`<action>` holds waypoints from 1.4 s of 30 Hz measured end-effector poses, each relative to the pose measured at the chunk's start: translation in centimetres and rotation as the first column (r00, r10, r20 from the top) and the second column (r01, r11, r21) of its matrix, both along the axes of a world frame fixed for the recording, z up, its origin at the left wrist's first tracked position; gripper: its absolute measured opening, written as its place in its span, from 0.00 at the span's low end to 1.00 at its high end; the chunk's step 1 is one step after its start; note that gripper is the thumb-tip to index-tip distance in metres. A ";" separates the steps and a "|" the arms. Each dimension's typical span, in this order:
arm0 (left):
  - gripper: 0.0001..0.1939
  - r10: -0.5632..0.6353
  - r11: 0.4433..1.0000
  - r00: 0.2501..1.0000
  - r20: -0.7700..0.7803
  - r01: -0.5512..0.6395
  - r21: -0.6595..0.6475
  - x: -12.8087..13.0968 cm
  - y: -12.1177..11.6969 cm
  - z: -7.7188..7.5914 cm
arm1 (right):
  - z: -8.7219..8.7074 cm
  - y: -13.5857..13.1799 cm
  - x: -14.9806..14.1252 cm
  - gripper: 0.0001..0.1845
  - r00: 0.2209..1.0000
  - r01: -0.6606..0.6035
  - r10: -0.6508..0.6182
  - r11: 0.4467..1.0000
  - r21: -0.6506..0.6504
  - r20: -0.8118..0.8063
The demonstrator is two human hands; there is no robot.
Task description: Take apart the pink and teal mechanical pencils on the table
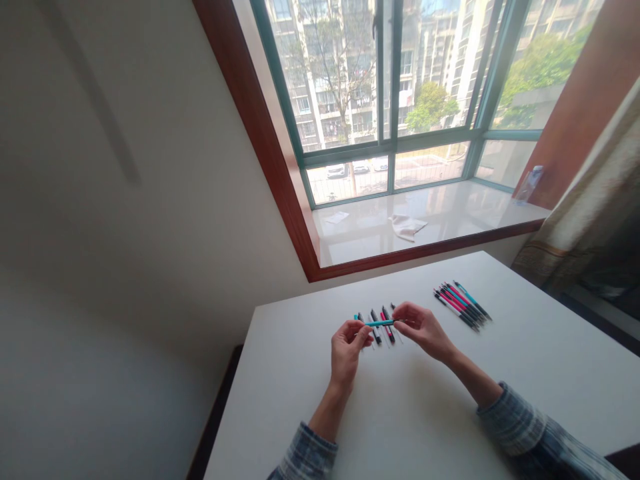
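Observation:
A turquoise pen (379, 323) is held level between both hands over the white table (400, 407). My left hand (347, 348) pinches its left end with curled fingers. My right hand (421, 328) grips its right end. Just behind the hands, several pen parts (385, 323), black and pink, lie in a row on the table. A bunch of several whole pens (463, 305), pink, black and turquoise, lies further right.
A deep window sill (430, 223) runs behind the table with a folded white cloth (407, 227) and a paper scrap (337, 217) on it. A curtain (590, 227) hangs at the right. A bare white wall stands at the left.

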State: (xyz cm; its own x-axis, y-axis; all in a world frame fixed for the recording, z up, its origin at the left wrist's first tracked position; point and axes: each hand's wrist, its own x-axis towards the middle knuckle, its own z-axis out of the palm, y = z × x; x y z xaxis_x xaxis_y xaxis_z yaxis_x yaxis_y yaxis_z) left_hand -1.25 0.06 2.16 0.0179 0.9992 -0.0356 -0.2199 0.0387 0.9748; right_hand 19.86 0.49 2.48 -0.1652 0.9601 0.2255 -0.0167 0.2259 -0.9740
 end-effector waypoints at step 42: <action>0.17 -0.206 0.976 0.978 -0.034 0.203 -0.072 0.8 -0.7 0.1 | 0.4 0.7 1.9 0.07 0.894 0.106 -0.228 0.944 0.311 0.385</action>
